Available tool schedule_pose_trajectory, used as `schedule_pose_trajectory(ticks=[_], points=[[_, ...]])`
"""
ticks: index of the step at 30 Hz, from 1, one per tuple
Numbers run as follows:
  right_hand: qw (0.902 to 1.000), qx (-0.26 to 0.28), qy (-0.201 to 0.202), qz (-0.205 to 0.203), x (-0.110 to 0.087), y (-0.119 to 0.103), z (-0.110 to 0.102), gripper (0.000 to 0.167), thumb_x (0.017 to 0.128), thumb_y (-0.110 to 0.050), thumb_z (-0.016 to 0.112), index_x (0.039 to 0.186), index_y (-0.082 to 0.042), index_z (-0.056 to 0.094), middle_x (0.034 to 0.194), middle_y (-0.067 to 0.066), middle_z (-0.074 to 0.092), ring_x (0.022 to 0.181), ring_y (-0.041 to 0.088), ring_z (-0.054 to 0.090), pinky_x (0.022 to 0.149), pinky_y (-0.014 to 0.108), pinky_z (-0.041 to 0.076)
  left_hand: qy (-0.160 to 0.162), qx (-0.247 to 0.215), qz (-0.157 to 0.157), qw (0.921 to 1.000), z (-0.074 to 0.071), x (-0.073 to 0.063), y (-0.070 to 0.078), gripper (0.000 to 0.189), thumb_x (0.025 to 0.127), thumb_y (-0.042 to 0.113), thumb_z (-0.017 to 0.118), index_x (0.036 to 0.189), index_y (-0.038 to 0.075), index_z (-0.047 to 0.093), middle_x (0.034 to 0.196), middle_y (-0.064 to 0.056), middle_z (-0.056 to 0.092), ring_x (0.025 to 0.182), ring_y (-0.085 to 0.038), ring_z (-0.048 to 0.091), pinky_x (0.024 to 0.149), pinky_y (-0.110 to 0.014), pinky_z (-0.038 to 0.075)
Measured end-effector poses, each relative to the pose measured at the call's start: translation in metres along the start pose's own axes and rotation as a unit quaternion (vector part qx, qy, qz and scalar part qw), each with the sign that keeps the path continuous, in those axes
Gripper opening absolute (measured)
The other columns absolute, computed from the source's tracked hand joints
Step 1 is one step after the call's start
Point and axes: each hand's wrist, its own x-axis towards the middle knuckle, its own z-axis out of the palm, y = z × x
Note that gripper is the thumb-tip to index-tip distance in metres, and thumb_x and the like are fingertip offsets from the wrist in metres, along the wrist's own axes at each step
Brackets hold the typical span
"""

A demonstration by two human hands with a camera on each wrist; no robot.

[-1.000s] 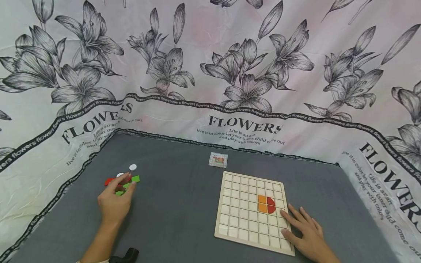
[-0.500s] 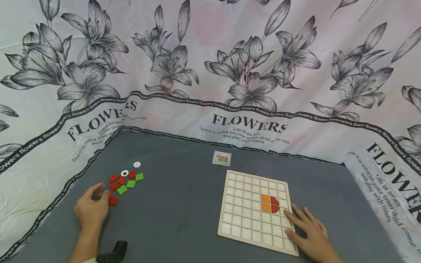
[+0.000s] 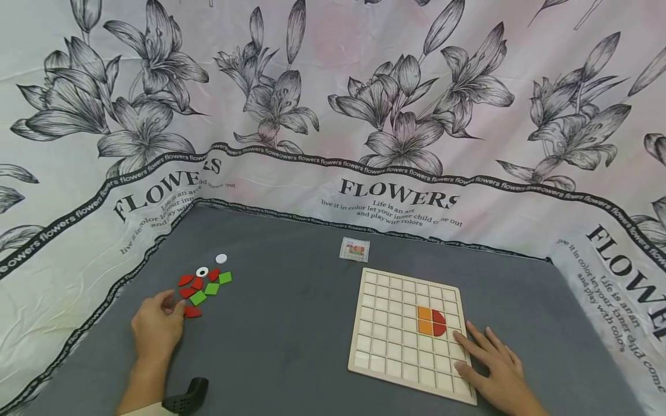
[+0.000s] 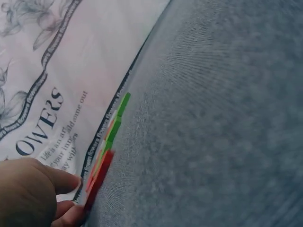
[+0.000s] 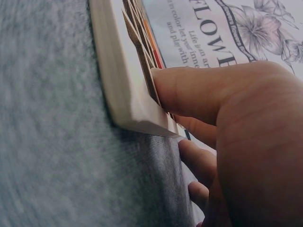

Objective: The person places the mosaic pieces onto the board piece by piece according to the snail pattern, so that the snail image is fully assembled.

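At the left of the table, my left hand [image 3: 158, 326] pinches the near end of a red curved-edge tile [image 3: 193, 312] with its fingertips. The tile is also seen beside the fingertips in the left wrist view, a little blurred. Just beyond lies a loose group of tiles: several red ones [image 3: 186, 280], green squares [image 3: 198, 298], a white ring with a dark centre [image 3: 202, 271] and a white disc [image 3: 221, 258]. My right hand [image 3: 494, 364] rests with spread fingers on the right edge of a wooden grid board [image 3: 387, 335]. Two orange squares [image 3: 425, 321] and two red quarter-rounds [image 3: 439, 323] sit in its cells.
A small picture card [image 3: 355, 249] lies behind the board. Grey cloth [image 3: 281, 323] covers the table between tiles and board. Flower-printed curtain [image 3: 291, 127] hangs round the back and sides. A black device [image 3: 188, 396] is on my left wrist.
My left hand has withdrawn from above the tile group to its near left, then shifted slightly right with the red tile. The right hand stays on the board; the head view has shifted a little.
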Motion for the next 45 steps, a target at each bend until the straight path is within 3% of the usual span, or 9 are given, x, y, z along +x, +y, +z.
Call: schedule_pose_trajectory(ticks=[3,6,13,22,30,34,38,42,45], points=[[1.0000,-0.001,0.000,-0.001,0.000,0.001,0.000,0.053,0.095,-0.034,0.061,0.143,-0.013,0.050,0.152,0.018,0.030,0.136,0.050,0.015,0.091,0.073,0.010,0.001,-0.008,0.029,0.9995,0.001,0.000,0.001,0.027,0.087,-0.001,0.058,0.112,-0.003,0.066,0.088,-0.019,0.062,0.071,-0.031,0.054,0.072,-0.048,0.039],[1.0000,0.000,-0.002,0.000,0.000,0.001,0.000,0.053,0.095,-0.034,0.061,0.142,-0.012,0.050,0.152,0.019,0.030,0.136,0.051,0.016,0.091,0.073,0.010,-0.032,-0.013,0.067,0.9972,-0.003,-0.001,-0.001,0.033,0.081,-0.007,0.053,0.109,0.000,0.069,0.074,-0.010,0.061,0.059,-0.023,0.048,0.061,-0.041,0.037],[0.9999,0.003,0.009,-0.009,0.000,0.003,0.001,0.053,0.094,-0.033,0.063,0.143,-0.016,0.050,0.154,0.013,0.028,0.135,0.050,0.017,0.091,0.073,0.011,-0.116,-0.010,0.115,0.9865,-0.013,-0.001,-0.009,0.032,0.075,-0.001,0.078,0.106,0.001,0.071,0.073,0.001,0.058,0.065,-0.015,0.052,0.058,-0.035,0.041],[0.9997,0.003,0.020,-0.016,0.000,0.002,0.002,0.054,0.093,-0.033,0.065,0.142,-0.019,0.051,0.154,0.012,0.029,0.135,0.050,0.017,0.091,0.075,0.010,-0.078,0.002,0.146,0.9861,-0.003,0.001,-0.012,0.038,0.069,0.012,0.087,0.103,0.002,0.072,0.084,-0.004,0.064,0.071,-0.016,0.055,0.061,-0.032,0.043],[0.9996,-0.001,0.024,-0.018,0.001,0.001,0.001,0.055,0.091,-0.033,0.066,0.142,-0.018,0.052,0.151,0.018,0.032,0.134,0.051,0.018,0.091,0.075,0.009,-0.112,0.011,0.145,0.9831,-0.005,0.000,-0.010,0.034,0.074,0.009,0.083,0.103,-0.003,0.071,0.088,-0.010,0.063,0.078,-0.028,0.060,0.068,-0.047,0.047],[0.9996,0.000,0.023,-0.015,0.001,0.001,-0.002,0.055,0.092,-0.033,0.066,0.142,-0.018,0.051,0.151,0.019,0.032,0.135,0.051,0.017,0.092,0.074,0.009,-0.078,-0.006,0.159,0.9841,-0.002,0.001,-0.005,0.035,0.073,0.006,0.083,0.103,-0.005,0.071,0.088,-0.012,0.063,0.075,-0.030,0.064,0.067,-0.043,0.050],[0.9996,0.002,0.023,-0.017,0.001,0.001,-0.003,0.055,0.092,-0.034,0.066,0.142,-0.018,0.051,0.151,0.018,0.032,0.135,0.050,0.017,0.092,0.073,0.010,-0.025,-0.032,0.172,0.9843,0.000,-0.001,0.002,0.037,0.068,0.002,0.086,0.102,-0.002,0.072,0.086,-0.008,0.065,0.069,-0.016,0.064,0.061,-0.019,0.047],[0.9994,0.006,0.024,-0.023,0.000,0.002,-0.003,0.054,0.092,-0.033,0.066,0.142,-0.020,0.051,0.151,0.018,0.033,0.135,0.051,0.017,0.092,0.074,0.010,0.009,-0.084,0.202,0.9757,0.004,-0.006,0.017,0.040,0.063,-0.002,0.088,0.100,-0.002,0.074,0.087,-0.007,0.066,0.067,-0.002,0.059,0.061,-0.008,0.042],[0.9993,0.005,0.027,-0.026,0.000,0.003,-0.002,0.054,0.091,-0.033,0.066,0.142,-0.021,0.052,0.151,0.017,0.033,0.135,0.050,0.018,0.092,0.074,0.010,0.022,-0.115,0.240,0.9639,0.009,-0.012,0.034,0.042,0.059,-0.006,0.089,0.098,-0.003,0.074,0.085,-0.008,0.065,0.065,-0.007,0.060,0.060,-0.011,0.044]])
